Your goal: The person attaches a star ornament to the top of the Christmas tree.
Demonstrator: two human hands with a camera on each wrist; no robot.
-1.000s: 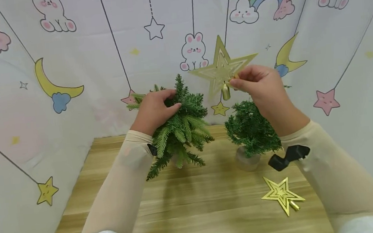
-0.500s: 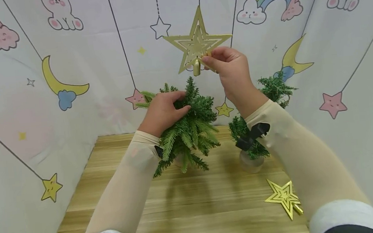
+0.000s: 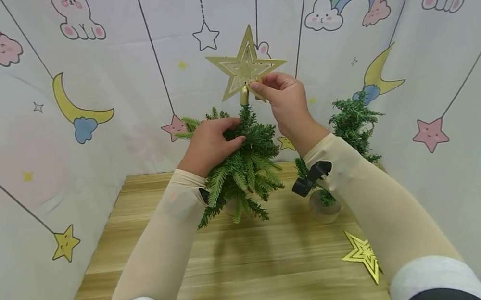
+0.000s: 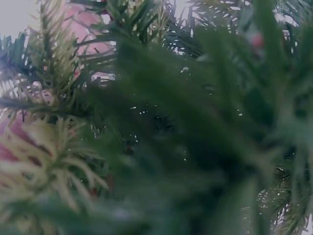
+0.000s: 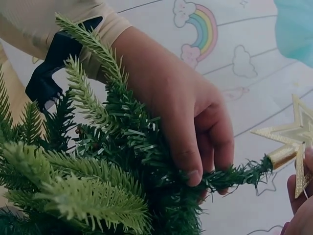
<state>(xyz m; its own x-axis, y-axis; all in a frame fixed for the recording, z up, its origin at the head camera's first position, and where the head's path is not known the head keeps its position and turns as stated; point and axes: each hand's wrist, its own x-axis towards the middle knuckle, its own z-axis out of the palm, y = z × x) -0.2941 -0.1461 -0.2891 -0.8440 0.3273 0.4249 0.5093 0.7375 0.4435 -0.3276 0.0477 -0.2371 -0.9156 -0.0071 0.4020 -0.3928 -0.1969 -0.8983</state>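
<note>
My left hand [image 3: 209, 145] grips the upper part of a small artificial Christmas tree [image 3: 244, 173], thumb and fingers around the stem below its top sprig. In the right wrist view, that hand's thumb and fingertips [image 5: 194, 177] close on the stem. My right hand [image 3: 289, 98] pinches a gold star tree topper [image 3: 245, 70] by a lower point. The star stands upright, and its short tube [image 5: 282, 155] meets the tip of the sprig. Blurred green branches [image 4: 161, 112] fill the left wrist view, hiding the left hand there.
A second small tree [image 3: 353, 122] stands to the right, partly behind my right forearm. Another gold star topper [image 3: 359, 254] lies on the wooden table [image 3: 235, 276], partly covered by that forearm. A cloth backdrop [image 3: 129, 74] with cartoon prints rises behind.
My right hand has carried the star leftward over the left tree, then lowered it until its tube met the treetop. The left hand keeps its grip on the tree.
</note>
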